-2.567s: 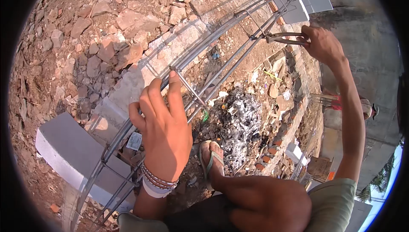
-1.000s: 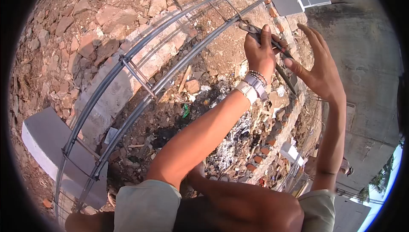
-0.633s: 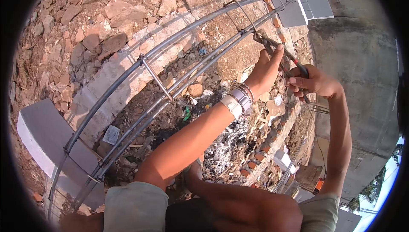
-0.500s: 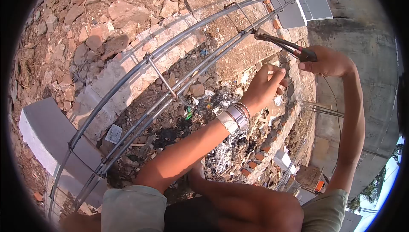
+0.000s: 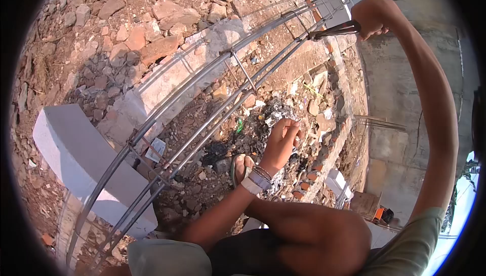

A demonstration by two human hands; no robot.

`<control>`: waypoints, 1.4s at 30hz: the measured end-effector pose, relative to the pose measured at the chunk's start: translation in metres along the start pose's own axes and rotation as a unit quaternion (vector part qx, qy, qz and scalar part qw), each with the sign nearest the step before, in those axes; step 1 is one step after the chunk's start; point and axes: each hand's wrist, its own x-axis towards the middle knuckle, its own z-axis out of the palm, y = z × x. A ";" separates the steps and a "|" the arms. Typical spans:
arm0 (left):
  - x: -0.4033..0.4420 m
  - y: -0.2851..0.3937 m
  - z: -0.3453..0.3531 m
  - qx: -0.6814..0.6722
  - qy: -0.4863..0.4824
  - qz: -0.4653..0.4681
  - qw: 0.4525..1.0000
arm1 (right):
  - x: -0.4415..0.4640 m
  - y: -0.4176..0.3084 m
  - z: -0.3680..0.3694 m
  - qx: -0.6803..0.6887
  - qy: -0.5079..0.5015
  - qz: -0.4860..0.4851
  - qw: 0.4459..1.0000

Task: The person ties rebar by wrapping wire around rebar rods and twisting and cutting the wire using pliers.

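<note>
Pincers (image 5: 336, 30) in right hand (image 5: 371, 16), jaws at rebar cage (image 5: 243, 71)

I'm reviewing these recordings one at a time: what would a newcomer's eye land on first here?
Probably the long steel frame, sweeping diagonally from lower left to upper right. Next come the pliers, held in the right hand near the frame's upper end, and the big pale block at lower left, partly behind the bars.

The right hand (image 5: 372, 18) grips pincers (image 5: 335, 31), their head at the bars of a steel cage (image 5: 229, 53). The left hand (image 5: 281, 142), fingers curled, is apart from the bars, which cross a grey block (image 5: 86, 144).
</note>
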 end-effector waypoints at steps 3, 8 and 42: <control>-0.018 0.015 0.004 -0.017 0.003 0.030 0.999 | -0.003 -0.016 -0.035 -0.040 -0.042 0.030 0.998; -0.025 0.032 0.017 -0.043 -0.017 0.058 0.997 | -0.025 -0.018 0.003 -0.043 0.107 -0.006 0.993; 0.210 0.050 0.174 -0.230 0.146 0.063 0.960 | 0.022 0.020 0.193 0.691 -0.074 -0.285 0.660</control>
